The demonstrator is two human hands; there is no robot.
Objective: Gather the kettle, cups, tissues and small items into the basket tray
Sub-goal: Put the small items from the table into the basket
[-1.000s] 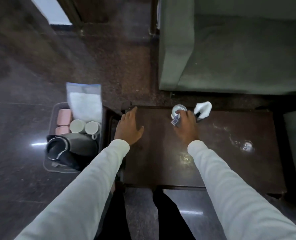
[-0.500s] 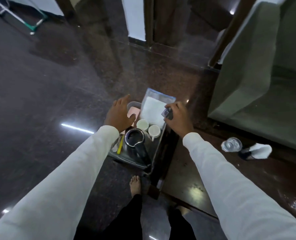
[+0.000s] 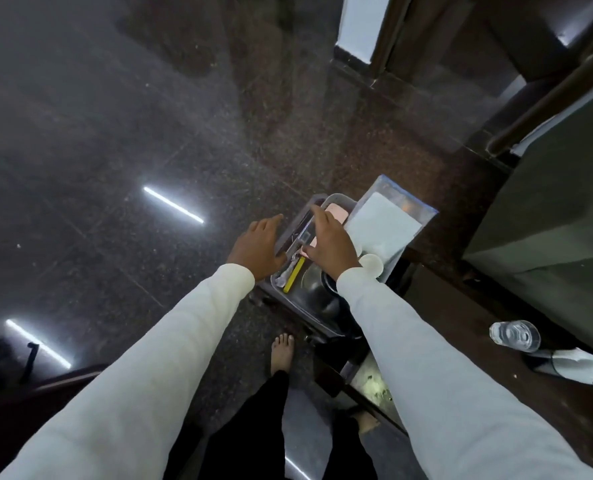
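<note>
Polished dark stone floor mirrored tube lights at nine o'clock; green sofa stood at three.

No legible text, label, brand, number or sign found. The tissue pack shows a plain white face. The yellow stick in the basket tray is too blurred to read.

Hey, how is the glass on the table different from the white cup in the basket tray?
The glass is clear and see-through; the white cup is opaque. The glass stands on the dark table, beside a white tissue and not yet gathered; the cup already sits in the basket tray, partly hidden by the right hand. Both stand upright with the mouth facing up, and neither is held.
</note>
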